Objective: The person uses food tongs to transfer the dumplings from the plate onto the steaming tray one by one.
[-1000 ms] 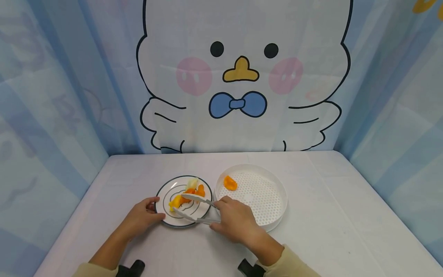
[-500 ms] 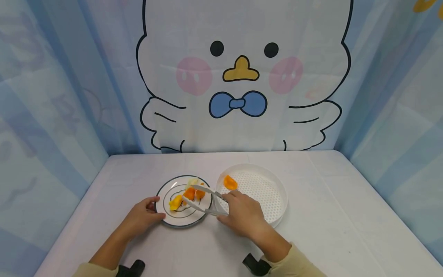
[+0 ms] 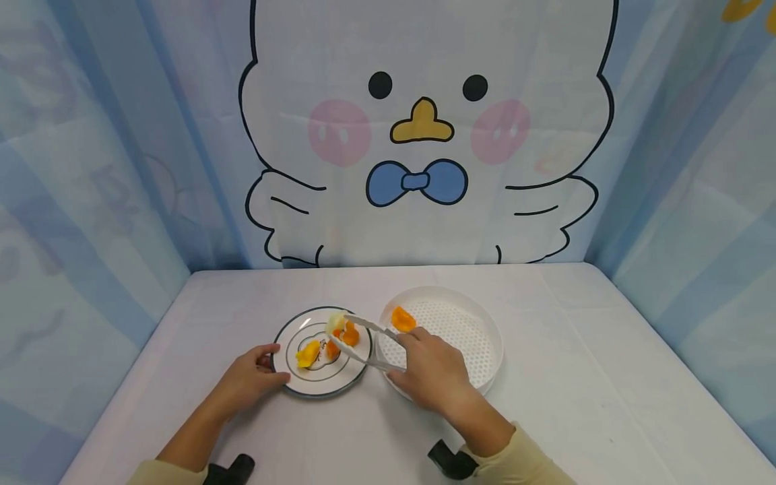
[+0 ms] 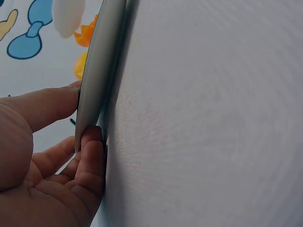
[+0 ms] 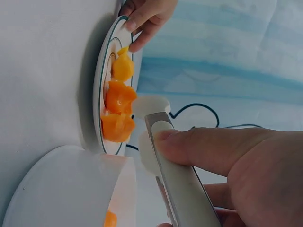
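Gripping the plate (image 3: pixel 315 388) by its left edge with the left hand (image 3: pixel 251 377) while holding white tongs (image 5: pixel 187 194) in the right hand (image 3: pixel 433 374), spread apart above a pale piece (image 3: pixel 335 322) and orange pieces (image 3: pixel 349 335) toward the plate's far right; with a yellow piece (image 3: pixel 308 354) left of the plate's center and a perforated white tray (image 3: pixel 461 337) just to its right, on the desk (image 3: pixel 545 404).

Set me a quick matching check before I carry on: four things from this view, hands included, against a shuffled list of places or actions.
Column one
1. Left hand
2. Right hand
3. Yellow piece
4. White perforated tray

Column two
A. Has an orange piece inside it
B. Grips the tongs
C. Lies on the plate
D. Holds the plate's edge

Pairs: 1-D, 2-B, 3-C, 4-A
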### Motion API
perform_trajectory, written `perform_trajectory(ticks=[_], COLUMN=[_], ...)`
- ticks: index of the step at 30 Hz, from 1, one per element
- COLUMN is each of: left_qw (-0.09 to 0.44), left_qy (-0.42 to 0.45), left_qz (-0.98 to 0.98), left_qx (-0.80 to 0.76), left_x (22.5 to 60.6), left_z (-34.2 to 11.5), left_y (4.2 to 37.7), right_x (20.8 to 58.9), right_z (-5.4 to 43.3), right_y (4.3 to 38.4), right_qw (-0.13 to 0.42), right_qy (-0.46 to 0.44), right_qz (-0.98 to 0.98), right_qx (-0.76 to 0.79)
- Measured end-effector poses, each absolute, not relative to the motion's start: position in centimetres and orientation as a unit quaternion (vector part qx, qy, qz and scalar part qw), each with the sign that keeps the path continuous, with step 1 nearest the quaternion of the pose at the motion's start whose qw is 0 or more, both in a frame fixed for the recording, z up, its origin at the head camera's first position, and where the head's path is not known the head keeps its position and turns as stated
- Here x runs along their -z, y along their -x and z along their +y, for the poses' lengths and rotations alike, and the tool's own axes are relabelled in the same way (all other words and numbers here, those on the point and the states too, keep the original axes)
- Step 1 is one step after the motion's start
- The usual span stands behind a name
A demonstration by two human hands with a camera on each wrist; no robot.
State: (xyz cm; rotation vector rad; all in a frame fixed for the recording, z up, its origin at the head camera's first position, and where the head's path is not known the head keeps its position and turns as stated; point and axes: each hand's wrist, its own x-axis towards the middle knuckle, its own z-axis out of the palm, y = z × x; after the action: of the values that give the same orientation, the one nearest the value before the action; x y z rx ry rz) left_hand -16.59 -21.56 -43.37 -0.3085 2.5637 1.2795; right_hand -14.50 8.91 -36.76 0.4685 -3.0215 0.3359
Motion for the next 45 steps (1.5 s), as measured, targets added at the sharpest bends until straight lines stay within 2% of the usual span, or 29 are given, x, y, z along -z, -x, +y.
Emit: perform_trajectory(ticks=[7, 31, 45], left_qw=[0.125, 0.129, 0.128], left_qy=[0.110, 0.116, 0.113], left_qz=[0.884, 0.884, 0.886], left_qx=[-0.437, -0.435, -0.431], left_x=[43.5, 43.6, 43.5], left_z=[-21.6, -21.5, -21.4], left_y=[16.6, 16.6, 16.6], right_x=[36.5, 36.7, 36.8], right_z=[9.2, 8.6, 9.9], right_y=[14.5, 14.5, 14.9], right_qw=[0.022, 0.062, 0.068], right_qy=[-0.145, -0.176, -0.177], right_qz=[-0.984, -0.981, -0.973], right_qx=[-0.101, -0.051, -0.134])
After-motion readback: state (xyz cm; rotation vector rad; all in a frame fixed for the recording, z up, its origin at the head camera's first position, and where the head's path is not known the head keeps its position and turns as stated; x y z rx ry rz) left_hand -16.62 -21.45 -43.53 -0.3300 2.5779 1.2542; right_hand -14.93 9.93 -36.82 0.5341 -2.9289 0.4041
